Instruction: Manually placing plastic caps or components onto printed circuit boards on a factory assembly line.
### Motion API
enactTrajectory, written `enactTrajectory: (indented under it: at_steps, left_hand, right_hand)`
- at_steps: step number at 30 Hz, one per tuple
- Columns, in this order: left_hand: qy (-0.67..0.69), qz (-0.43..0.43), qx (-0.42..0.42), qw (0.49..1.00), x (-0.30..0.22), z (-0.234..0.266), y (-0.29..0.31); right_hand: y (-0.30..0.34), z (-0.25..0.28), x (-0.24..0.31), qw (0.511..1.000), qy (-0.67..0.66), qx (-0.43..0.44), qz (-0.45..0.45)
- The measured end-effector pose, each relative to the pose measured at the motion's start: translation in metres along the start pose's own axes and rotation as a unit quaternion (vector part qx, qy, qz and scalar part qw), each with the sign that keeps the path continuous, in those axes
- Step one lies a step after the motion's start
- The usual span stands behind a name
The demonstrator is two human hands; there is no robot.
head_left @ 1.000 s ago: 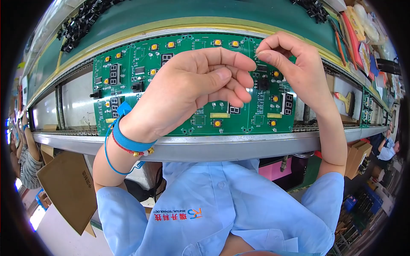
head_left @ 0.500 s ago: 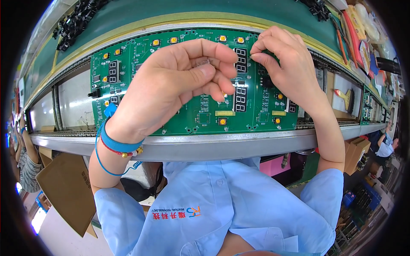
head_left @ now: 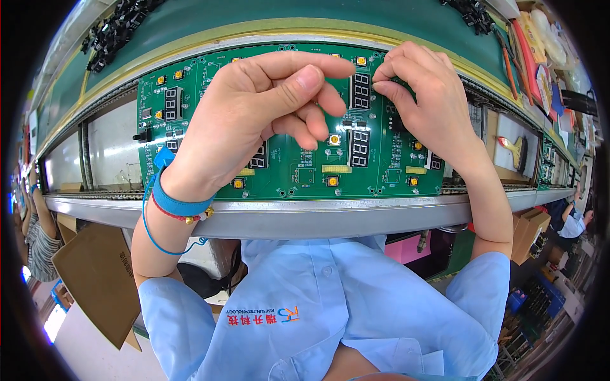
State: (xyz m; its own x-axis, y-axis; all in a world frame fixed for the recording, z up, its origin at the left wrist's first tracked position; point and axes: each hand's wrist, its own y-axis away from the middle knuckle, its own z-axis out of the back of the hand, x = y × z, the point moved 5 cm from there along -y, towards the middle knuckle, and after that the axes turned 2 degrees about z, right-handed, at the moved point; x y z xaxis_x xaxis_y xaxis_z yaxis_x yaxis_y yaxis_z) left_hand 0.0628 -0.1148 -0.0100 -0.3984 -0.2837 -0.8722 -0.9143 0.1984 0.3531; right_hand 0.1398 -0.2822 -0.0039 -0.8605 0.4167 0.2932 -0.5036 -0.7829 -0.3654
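Observation:
Under both hands lies a long green circuit board panel (head_left: 279, 174) with black three-digit displays (head_left: 361, 92) and yellow push buttons (head_left: 333, 140). My left hand (head_left: 238, 108) hovers palm up over its middle, with curled fingers and the thumb bent across them. Whatever it holds is hidden behind the thumb and fingers. My right hand (head_left: 429, 95) is at the panel's upper right, beside the upper display. Its thumb and index finger are pinched together close to the board; anything between them is too small to make out.
A metal rail (head_left: 286, 213) runs along the near side of the panel. Black parts (head_left: 121, 32) lie in a heap at the far left, with another heap (head_left: 467, 16) at the far right. A yellow-handled brush (head_left: 513, 151) sits right of the panel. A blue wrist strap (head_left: 181, 200) circles my left wrist.
My left thumb has moved up toward the index finger, and the small clear bits visible by it earlier are now out of sight. The panel sits slightly farther right. My right hand keeps its pinch.

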Motion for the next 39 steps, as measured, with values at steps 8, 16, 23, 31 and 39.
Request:
enactTrajectory:
  at_steps: [8,16,23,31,39]
  left_hand:
    - [0.012,-0.009,0.005,1.0,0.001,0.004,0.002]
    - [-0.031,-0.013,0.0,0.999,-0.001,0.0,0.004]
    - [-0.077,0.001,0.048,0.996,0.002,-0.003,0.007]
    - [-0.072,0.009,0.064,0.995,-0.006,0.007,0.014]
    - [-0.047,-0.02,-0.018,0.999,-0.01,0.042,0.023]
  right_hand:
    - [-0.003,0.004,0.004,0.999,0.023,0.01,0.034]
    - [-0.004,0.003,0.01,0.998,0.052,0.011,0.023]
    - [-0.015,0.022,0.013,0.984,-0.163,0.041,-0.064]
    - [-0.032,-0.004,0.043,0.912,-0.402,0.082,-0.022]
    - [-0.043,-0.006,0.038,0.9,-0.411,0.054,-0.133]
